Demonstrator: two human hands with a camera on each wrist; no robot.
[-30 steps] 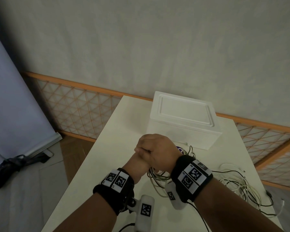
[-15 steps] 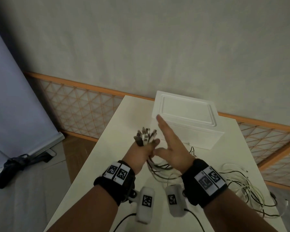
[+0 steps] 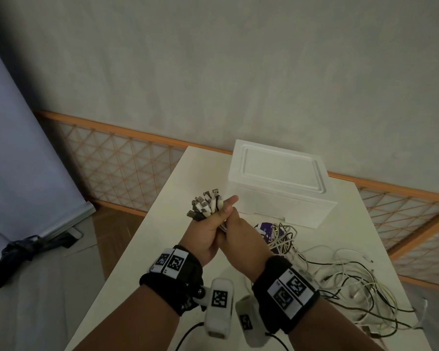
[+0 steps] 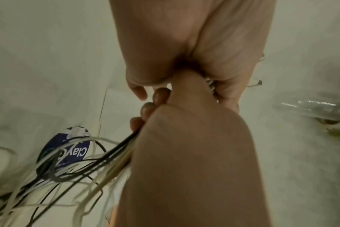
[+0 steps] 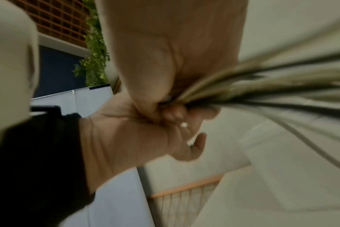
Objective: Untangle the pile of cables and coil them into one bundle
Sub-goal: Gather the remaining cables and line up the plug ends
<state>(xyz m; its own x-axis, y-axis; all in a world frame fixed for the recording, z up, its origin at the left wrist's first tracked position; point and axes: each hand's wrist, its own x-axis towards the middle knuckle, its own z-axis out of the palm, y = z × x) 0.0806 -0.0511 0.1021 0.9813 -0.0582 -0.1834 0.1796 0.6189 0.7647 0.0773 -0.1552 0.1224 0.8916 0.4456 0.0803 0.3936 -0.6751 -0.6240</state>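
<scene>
My left hand [image 3: 205,230] grips a bunch of cables just below their plugs [image 3: 206,204], which fan out above the fist over the white table [image 3: 147,249]. My right hand [image 3: 241,235] is pressed against it and grips the same cables right beside it. In the left wrist view black and white cables [image 4: 78,162] stream out from between the two hands. In the right wrist view the cables [image 5: 262,86] leave my right fist [image 5: 171,61] as a blurred sheaf, beside my left hand [image 5: 130,138]. The loose cable pile [image 3: 345,279] trails over the table's right side.
A white foam box [image 3: 276,188] stands at the table's far end, just behind my hands. A round blue-labelled pack [image 3: 265,230] lies under the cables near it. The table's left edge drops to the floor. An orange-framed lattice rail [image 3: 127,160] runs behind the table.
My right hand lifted off the left fist, opened flat beside the plugs, and has now curled round the cables next to the left hand. The left hand kept hold of the plug ends.
</scene>
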